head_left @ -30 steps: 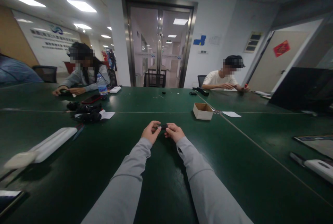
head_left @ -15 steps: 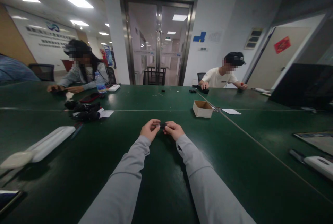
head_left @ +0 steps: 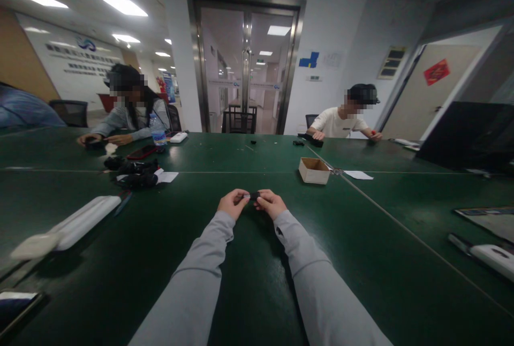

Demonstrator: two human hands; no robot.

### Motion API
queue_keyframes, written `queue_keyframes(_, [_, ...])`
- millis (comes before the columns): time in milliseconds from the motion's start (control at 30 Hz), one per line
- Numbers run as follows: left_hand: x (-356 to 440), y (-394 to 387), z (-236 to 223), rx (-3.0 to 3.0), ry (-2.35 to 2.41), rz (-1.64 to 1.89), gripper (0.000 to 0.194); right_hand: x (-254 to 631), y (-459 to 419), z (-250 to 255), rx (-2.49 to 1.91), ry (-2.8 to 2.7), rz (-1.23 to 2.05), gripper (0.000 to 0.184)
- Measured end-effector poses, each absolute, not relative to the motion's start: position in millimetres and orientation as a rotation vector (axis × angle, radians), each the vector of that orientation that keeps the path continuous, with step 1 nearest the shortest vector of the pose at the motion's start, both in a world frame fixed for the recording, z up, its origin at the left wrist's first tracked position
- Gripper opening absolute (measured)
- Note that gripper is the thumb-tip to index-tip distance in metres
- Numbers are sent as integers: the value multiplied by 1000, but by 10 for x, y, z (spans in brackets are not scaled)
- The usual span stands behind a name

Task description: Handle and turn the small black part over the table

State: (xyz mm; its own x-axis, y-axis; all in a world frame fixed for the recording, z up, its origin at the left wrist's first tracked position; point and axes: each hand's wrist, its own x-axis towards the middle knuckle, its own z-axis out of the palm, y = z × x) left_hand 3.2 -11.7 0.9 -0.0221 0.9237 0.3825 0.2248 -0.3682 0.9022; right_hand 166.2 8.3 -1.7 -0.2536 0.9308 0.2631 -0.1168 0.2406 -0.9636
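At table; left hand, right hand pinching black piece

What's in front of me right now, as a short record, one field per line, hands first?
Left hand: pinching the left end of a small dark piece
Right hand: fingers on its right end
Piece identity: too small to tell
Surface: green table
Box: open-topped, beyond the hands, to the right
Bottle: upright, far left
Co-workers: two facing, partly visible third at left

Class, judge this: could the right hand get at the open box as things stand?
Probably yes: nothing visible stands between the right hand and the box, though that hand holds the black part.
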Motion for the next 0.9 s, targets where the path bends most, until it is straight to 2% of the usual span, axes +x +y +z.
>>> queue_keyframes(167, [29,-157,66,1616,1439,1264,34,1642,71,-1,-829,-1457,1252,36])
queue_keyframes(333, [72,-167,35,1664,1188,1408,35,1616,91,-16,-835,-1402,1259,38])
queue_keyframes(500, [73,-167,52,1685,1249,1394,21,1623,106,-37,-824,-1441,1274,34])
queue_keyframes(667, [73,-197,113,1614,1448,1274,33,1633,107,-30,-827,-1465,1273,36])
queue_keyframes(900, [88,-151,36,1706,1193,1502,25,1629,133,-47,-814,-1407,1292,43])
